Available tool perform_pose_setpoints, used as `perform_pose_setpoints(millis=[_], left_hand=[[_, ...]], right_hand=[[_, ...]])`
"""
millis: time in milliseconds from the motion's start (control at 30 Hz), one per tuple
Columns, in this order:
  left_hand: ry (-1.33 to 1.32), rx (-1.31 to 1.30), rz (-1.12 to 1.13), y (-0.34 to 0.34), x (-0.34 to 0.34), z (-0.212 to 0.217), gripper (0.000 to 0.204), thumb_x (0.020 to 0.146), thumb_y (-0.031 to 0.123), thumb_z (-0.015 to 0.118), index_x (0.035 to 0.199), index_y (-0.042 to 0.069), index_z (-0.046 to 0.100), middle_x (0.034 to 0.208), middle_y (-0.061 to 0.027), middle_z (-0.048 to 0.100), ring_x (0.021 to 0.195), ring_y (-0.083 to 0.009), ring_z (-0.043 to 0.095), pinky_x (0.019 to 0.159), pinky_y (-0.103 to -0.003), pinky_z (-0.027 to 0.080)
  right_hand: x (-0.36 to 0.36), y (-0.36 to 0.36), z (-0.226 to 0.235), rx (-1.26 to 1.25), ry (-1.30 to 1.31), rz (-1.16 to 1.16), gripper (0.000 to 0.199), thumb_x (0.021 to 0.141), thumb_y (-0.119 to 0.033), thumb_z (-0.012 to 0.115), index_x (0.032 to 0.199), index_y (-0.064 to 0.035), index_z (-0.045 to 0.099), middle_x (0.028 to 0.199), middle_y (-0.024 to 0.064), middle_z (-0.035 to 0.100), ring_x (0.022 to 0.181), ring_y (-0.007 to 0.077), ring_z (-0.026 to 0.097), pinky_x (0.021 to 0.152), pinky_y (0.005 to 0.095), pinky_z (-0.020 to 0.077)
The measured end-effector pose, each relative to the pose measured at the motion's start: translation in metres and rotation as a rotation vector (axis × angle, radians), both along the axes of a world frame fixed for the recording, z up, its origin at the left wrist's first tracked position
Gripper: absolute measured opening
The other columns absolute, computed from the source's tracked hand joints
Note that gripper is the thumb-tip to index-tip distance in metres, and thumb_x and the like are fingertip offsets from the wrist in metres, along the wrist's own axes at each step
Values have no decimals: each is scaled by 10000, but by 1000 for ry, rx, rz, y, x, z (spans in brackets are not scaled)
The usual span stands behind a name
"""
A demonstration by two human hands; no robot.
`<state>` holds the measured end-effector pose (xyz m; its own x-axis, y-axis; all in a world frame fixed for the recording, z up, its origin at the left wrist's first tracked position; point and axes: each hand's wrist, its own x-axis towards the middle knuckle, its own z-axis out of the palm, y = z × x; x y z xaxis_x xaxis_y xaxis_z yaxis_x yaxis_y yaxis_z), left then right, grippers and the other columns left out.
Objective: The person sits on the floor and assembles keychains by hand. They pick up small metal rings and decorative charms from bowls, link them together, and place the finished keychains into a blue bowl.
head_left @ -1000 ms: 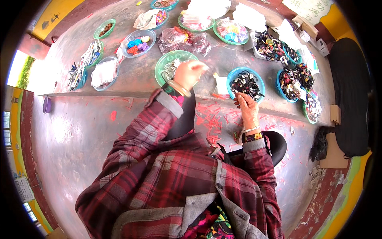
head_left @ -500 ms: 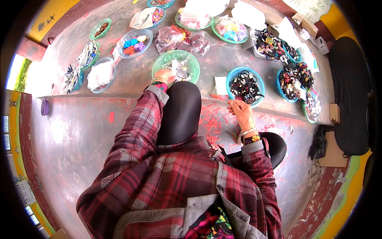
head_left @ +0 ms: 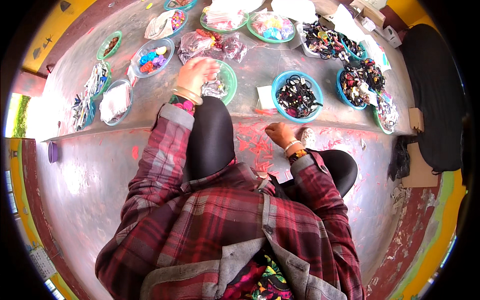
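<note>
My left hand [head_left: 196,72] is over the left part of a green basin [head_left: 229,82], palm down, its fingers stretched to the right and seemingly holding nothing. Small silvery and white packed pieces [head_left: 215,89] lie in this basin. Lower and to the right, my right hand [head_left: 280,135] is curled closed above the lower floor; whatever it may hold is hidden. Red scraps [head_left: 257,147] are scattered on the floor beside it. On the step beyond it, orange-red strips [head_left: 265,111] lie by a white pad [head_left: 266,97], next to a blue basin of dark hair ties [head_left: 298,97].
More basins stand on the raised floor: one with colourful pieces [head_left: 154,59], one with white packets [head_left: 116,102], others with mixed hair ties [head_left: 357,87]. Plastic bags [head_left: 210,46] lie at the back. A step edge [head_left: 165,127] crosses in front of me; my knees flank my hands.
My left hand has come up out of the green basin. The right hand has drawn back from beside the blue basin, down and left, and curled. The view has shifted slightly.
</note>
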<state>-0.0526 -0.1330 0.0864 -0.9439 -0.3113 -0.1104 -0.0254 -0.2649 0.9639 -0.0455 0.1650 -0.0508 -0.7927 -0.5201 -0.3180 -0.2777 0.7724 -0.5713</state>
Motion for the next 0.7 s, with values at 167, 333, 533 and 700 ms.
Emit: perform_pose_setpoints(millis=[167, 333, 533, 700], left_hand=[[29, -29, -217, 74, 24, -22, 169, 853, 181, 512, 898, 28, 569, 788, -64, 621, 689, -120, 589, 607, -228, 460], [-173, -63, -242, 93, 29, -60, 203, 864, 174, 476, 925, 1, 562, 793, -72, 609, 678, -118, 575, 581, -213, 455], [-266, 88, -118, 93, 20, -59, 188, 852, 144, 470, 887, -17, 560, 763, -85, 605, 643, -136, 579, 543, -222, 443], [-312, 81, -145, 97, 19, -62, 198, 855, 154, 474, 896, -19, 561, 754, -86, 604, 636, -132, 571, 537, -221, 439]], right_hand=[[-4, -10, -27, 272, 32, 45, 332, 766, -240, 458, 1017, -59, 578, 1023, 192, 558, 932, 355, 538, 815, 416, 432], [-11, -14, -43, 232, 201, -3, 409, 775, -201, 482, 1146, -28, 462, 1225, 198, 406, 1040, 353, 482, 852, 411, 420], [-22, -30, -54, 321, 423, 8, 376, 819, -109, 395, 1179, -3, 421, 1186, 162, 432, 882, 291, 575, 736, 360, 483], [-37, -29, -75, 431, 446, 64, 375, 811, -106, 424, 1167, 14, 428, 1145, 155, 473, 766, 252, 613, 648, 328, 506]])
